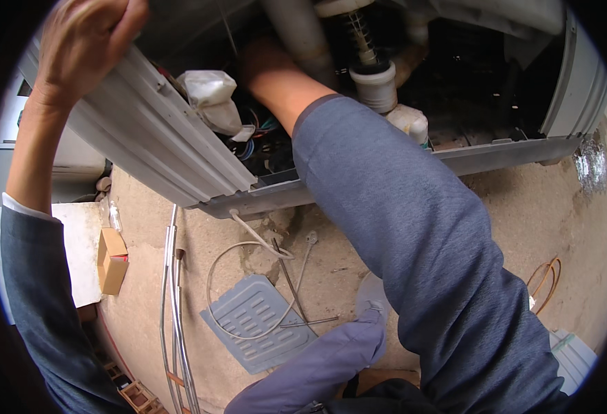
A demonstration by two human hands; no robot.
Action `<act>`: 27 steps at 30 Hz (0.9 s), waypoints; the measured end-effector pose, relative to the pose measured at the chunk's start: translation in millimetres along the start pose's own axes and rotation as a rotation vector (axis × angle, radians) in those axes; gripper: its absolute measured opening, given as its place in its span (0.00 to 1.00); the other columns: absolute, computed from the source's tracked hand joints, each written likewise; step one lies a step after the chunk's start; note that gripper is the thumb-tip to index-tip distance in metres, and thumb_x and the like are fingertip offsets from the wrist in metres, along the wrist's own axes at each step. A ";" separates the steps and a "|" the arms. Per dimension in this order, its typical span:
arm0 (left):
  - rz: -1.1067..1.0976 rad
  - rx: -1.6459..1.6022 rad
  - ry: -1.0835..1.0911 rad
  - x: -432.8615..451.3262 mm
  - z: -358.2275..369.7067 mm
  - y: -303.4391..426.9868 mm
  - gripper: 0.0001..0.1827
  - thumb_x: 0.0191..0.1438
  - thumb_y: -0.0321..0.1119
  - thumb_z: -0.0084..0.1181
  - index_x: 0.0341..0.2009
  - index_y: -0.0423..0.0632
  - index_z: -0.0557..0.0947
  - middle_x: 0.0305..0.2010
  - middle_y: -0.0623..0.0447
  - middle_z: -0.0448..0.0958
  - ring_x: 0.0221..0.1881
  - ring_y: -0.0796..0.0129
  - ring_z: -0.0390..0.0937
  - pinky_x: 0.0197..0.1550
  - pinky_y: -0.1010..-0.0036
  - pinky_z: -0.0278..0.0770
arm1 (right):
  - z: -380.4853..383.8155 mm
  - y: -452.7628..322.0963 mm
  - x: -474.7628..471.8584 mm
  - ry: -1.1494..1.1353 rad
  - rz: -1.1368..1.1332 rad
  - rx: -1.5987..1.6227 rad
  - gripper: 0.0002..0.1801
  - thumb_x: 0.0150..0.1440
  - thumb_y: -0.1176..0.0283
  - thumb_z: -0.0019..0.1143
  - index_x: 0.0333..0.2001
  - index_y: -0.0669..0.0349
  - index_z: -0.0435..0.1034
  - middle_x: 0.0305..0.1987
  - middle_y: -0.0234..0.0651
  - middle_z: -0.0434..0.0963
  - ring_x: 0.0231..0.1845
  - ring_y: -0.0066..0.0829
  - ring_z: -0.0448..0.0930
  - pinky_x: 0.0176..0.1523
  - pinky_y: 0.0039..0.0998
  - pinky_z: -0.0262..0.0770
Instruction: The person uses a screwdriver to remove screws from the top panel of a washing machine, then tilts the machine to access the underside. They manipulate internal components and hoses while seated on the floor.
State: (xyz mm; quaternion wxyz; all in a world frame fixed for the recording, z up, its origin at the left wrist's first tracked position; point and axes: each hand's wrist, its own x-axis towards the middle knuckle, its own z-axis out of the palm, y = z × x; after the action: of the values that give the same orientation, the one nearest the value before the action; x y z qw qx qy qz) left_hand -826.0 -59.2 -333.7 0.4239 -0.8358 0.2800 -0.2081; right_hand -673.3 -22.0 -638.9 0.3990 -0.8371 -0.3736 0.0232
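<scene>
My left hand (89, 44) is curled at the top left, over the upper edge of a ribbed side panel (153, 129) of an appliance casing, likely a washing machine; whether it grips the edge is not plain. My right forearm (288, 88) reaches into the open casing, and the hand itself is hidden in the dark interior. Beside the arm are a plastic-wrapped part (210, 98), coloured wires (262, 129), a spring on a rod (360, 36) and a white plastic cylinder (375, 85). The casing's lower rim (510, 155) runs below.
On the concrete floor lie a slotted grey panel (257, 321), a coiled power cord (210, 290) with a plug, thin rods (288, 279) and long metal tubes (171, 290). A cardboard box (112, 261) stands left, an orange cable (554, 279) lies right. My shoe (371, 295) is below the casing.
</scene>
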 end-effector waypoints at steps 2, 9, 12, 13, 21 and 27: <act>0.008 -0.014 0.003 -5.0 5.5 -4.6 0.23 0.66 0.30 0.59 0.17 0.44 0.74 0.18 0.51 0.65 0.22 0.60 0.63 0.38 0.67 0.71 | 1.5 -3.0 -2.3 0.042 0.045 0.065 0.14 0.65 0.72 0.54 0.48 0.63 0.83 0.53 0.50 0.84 0.56 0.47 0.85 0.55 0.47 0.83; 0.094 -0.015 0.086 -7.9 13.6 -11.2 0.20 0.67 0.30 0.57 0.19 0.43 0.77 0.20 0.50 0.70 0.24 0.59 0.71 0.56 0.62 0.79 | -58.1 -20.9 -36.6 -0.078 -0.129 -0.277 0.17 0.67 0.68 0.48 0.49 0.59 0.83 0.56 0.48 0.83 0.57 0.45 0.84 0.59 0.42 0.82; 0.042 -0.018 0.027 -5.9 10.7 -10.0 0.20 0.67 0.29 0.57 0.20 0.43 0.77 0.20 0.49 0.70 0.24 0.59 0.72 0.57 0.61 0.79 | -64.1 -23.3 -40.1 -0.063 -0.102 -0.234 0.16 0.66 0.68 0.49 0.48 0.59 0.83 0.56 0.47 0.83 0.57 0.45 0.84 0.58 0.43 0.82; 0.011 -0.022 -0.009 -5.4 9.2 -8.6 0.20 0.67 0.29 0.57 0.20 0.43 0.77 0.20 0.49 0.70 0.24 0.59 0.72 0.57 0.61 0.79 | -65.7 -25.1 -42.1 -0.058 -0.073 -0.206 0.16 0.66 0.68 0.50 0.48 0.59 0.83 0.55 0.47 0.84 0.57 0.45 0.84 0.58 0.43 0.82; 0.099 -0.039 0.079 -4.9 15.8 -8.0 0.21 0.67 0.29 0.56 0.18 0.44 0.74 0.18 0.50 0.64 0.21 0.59 0.64 0.51 0.63 0.78 | -73.4 -38.4 -48.7 -0.074 -0.041 -0.152 0.15 0.65 0.67 0.52 0.48 0.57 0.83 0.55 0.45 0.84 0.56 0.44 0.85 0.56 0.42 0.83; -0.009 -0.016 -0.003 -2.6 9.5 -6.7 0.22 0.67 0.29 0.57 0.18 0.44 0.74 0.18 0.51 0.64 0.21 0.60 0.64 0.50 0.64 0.78 | 7.1 -4.0 8.2 -0.009 -0.042 -0.236 0.13 0.65 0.71 0.54 0.47 0.61 0.83 0.53 0.49 0.84 0.55 0.46 0.85 0.55 0.46 0.83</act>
State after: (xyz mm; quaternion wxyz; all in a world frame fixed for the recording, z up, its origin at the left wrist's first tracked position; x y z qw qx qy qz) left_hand -820.4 -48.7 -333.8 0.4167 -0.8407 0.2774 -0.2065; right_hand -672.2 -10.5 -638.8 0.2966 -0.8700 -0.3930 -0.0255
